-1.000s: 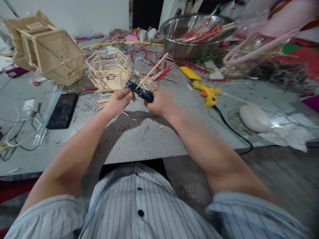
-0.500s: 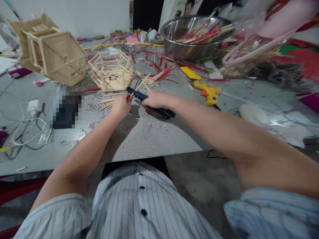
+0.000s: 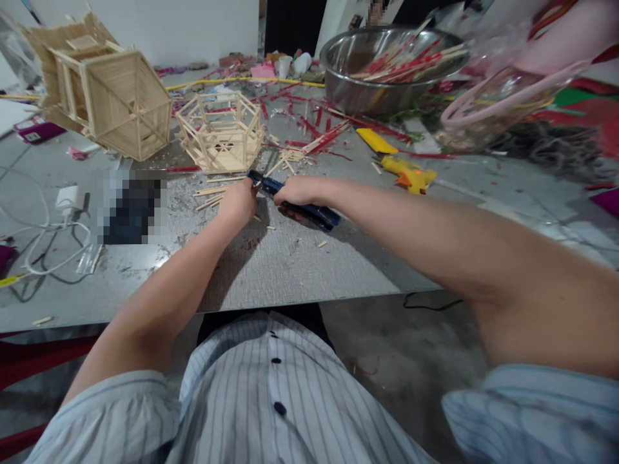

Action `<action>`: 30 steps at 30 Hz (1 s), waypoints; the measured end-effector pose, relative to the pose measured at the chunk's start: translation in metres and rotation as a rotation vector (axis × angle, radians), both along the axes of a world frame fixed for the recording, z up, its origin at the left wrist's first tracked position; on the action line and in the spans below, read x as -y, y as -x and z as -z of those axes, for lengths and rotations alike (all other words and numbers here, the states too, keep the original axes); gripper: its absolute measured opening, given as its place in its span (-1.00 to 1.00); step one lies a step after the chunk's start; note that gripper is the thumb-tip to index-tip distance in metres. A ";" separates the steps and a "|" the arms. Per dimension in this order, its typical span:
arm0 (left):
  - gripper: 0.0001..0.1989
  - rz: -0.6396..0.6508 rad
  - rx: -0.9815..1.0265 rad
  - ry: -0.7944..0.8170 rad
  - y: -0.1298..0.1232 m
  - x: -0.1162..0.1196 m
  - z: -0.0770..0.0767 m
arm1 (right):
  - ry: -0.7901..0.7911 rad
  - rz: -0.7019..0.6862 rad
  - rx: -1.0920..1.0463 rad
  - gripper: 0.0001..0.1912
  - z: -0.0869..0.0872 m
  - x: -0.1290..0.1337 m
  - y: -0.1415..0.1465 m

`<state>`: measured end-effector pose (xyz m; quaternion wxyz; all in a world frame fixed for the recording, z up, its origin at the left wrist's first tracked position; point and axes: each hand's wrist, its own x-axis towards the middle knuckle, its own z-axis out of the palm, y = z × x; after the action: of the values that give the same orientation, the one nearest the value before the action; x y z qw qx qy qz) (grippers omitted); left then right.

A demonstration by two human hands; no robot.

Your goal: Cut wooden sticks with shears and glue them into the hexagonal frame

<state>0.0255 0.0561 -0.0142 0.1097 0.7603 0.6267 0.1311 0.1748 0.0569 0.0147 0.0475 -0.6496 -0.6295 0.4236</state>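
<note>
My right hand is wrapped round the handles of dark blue hand shears, whose head points away and to the left. My left hand is closed in a pinch close to that head. The tip of a thin wooden stick pokes out of its fingers, the rest of the stick being hidden. Several cut sticks lie just left of this hand. Behind them stands a small open frame of glued sticks with a flat slatted floor.
A larger stick-built model lies tilted at the back left. A yellow glue gun rests to the right, before a steel bowl of red-marked sticks. At left are a pixelated dark object and a white charger with cables.
The view has shifted slightly, so things on the table appear a little farther right. Both hands keep nearly the same pose by the shears.
</note>
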 end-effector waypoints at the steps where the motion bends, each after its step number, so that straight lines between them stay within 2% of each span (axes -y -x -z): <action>1: -0.68 -0.003 -0.002 -0.004 0.000 -0.001 0.001 | 0.001 0.004 -0.001 -0.81 0.000 0.000 0.000; 12: -0.66 -0.008 -0.043 -0.020 -0.001 0.000 0.002 | 0.034 0.012 -0.014 -0.78 0.000 -0.002 0.000; 19: -0.64 -0.029 -0.033 -0.021 -0.001 0.000 -0.001 | -0.009 0.028 -0.044 -0.79 0.002 0.003 -0.002; 24: -0.66 -0.039 0.002 -0.001 -0.002 0.000 -0.004 | 0.054 0.045 -0.103 -0.80 0.004 0.004 -0.007; 30: -0.72 -0.028 0.084 -0.002 0.002 -0.003 -0.006 | 0.088 0.052 -0.176 -0.80 -0.006 0.009 -0.008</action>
<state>0.0239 0.0592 -0.0080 0.1335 0.7453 0.6321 0.1649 0.1825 0.0481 0.0205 0.0850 -0.6275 -0.5865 0.5051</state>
